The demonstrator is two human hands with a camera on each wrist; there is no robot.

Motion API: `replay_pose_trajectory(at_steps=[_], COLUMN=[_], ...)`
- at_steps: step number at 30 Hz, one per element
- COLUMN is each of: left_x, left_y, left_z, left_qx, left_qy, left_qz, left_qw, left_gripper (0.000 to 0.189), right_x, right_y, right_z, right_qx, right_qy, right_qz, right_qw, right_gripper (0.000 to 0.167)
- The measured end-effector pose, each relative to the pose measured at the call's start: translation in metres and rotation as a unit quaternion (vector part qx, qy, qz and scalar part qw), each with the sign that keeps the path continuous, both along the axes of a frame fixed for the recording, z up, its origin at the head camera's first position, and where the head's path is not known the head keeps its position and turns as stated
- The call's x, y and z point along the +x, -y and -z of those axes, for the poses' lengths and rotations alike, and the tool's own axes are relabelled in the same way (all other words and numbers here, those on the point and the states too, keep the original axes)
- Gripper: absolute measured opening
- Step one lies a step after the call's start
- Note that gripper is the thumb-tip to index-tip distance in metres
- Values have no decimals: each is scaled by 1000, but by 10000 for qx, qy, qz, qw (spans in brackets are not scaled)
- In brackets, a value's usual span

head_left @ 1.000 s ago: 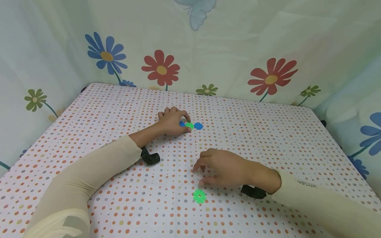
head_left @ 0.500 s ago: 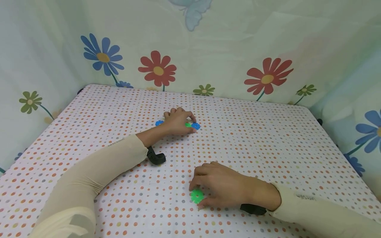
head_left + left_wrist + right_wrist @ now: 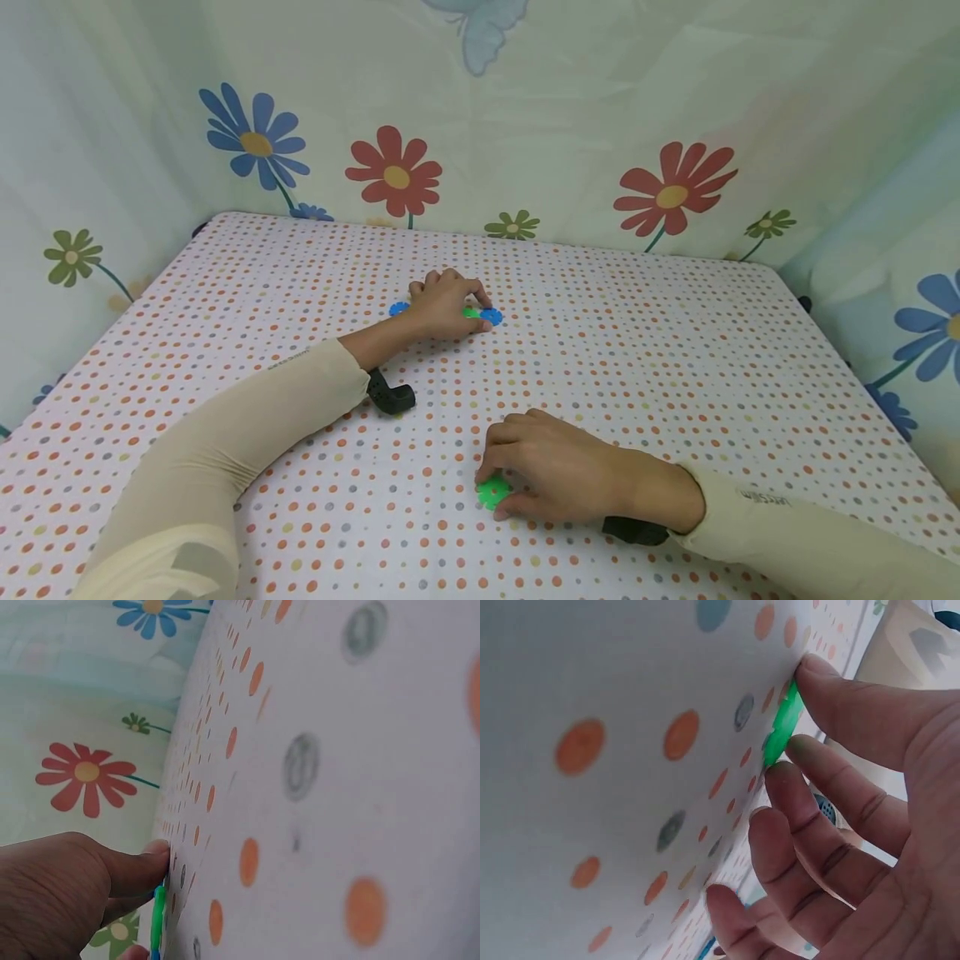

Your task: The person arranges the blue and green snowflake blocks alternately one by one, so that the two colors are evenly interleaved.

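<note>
Three notched plastic discs lie in a row toward the back of the table: a left blue disc (image 3: pixel 399 308), a green disc (image 3: pixel 470 312) partly hidden by fingers, and a right blue disc (image 3: pixel 491 317). My left hand (image 3: pixel 444 307) pinches the right blue disc between thumb and index finger, its other fingers spread over the row. Nearer the front, my right hand (image 3: pixel 558 468) holds a separate green notched disc (image 3: pixel 493 492) between thumb and fingers. In the right wrist view this green disc (image 3: pixel 783 724) is flat against the tabletop, thumb at one edge and fingertips at the other.
A white cloth with coloured dots covers the table (image 3: pixel 637 350). Behind it and at both sides hangs a flower-printed curtain (image 3: pixel 525 142). A black wrist device (image 3: pixel 390 396) sits under the left forearm, another (image 3: pixel 634 530) under the right.
My left hand has shifted right along the row, from around the middle green disc to the right blue one. My right hand has come toward the front and taken hold of the separate green disc.
</note>
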State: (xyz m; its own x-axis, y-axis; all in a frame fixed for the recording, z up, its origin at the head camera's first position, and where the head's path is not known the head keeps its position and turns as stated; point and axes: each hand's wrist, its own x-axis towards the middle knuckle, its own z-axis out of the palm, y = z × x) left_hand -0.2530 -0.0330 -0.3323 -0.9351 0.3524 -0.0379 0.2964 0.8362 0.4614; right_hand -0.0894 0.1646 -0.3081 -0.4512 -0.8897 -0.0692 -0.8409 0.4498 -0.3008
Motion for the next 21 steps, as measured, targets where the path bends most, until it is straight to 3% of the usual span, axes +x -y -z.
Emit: replay_pose_trajectory(at_steps=[13, 21], left_x=[0, 0], left_y=[1, 0], left_z=[2, 1], left_qx=[73, 85], left_qy=[-65, -77], left_qz=[18, 49], left_qw=[10000, 9999], left_gripper=[23, 21], right_x=[0, -2], right_y=[5, 9], right_z=[-7, -10], right_qx=[75, 262], right_qy=[65, 196], right_qz=[6, 275], right_qw=[10000, 9991], right_gripper=[23, 25])
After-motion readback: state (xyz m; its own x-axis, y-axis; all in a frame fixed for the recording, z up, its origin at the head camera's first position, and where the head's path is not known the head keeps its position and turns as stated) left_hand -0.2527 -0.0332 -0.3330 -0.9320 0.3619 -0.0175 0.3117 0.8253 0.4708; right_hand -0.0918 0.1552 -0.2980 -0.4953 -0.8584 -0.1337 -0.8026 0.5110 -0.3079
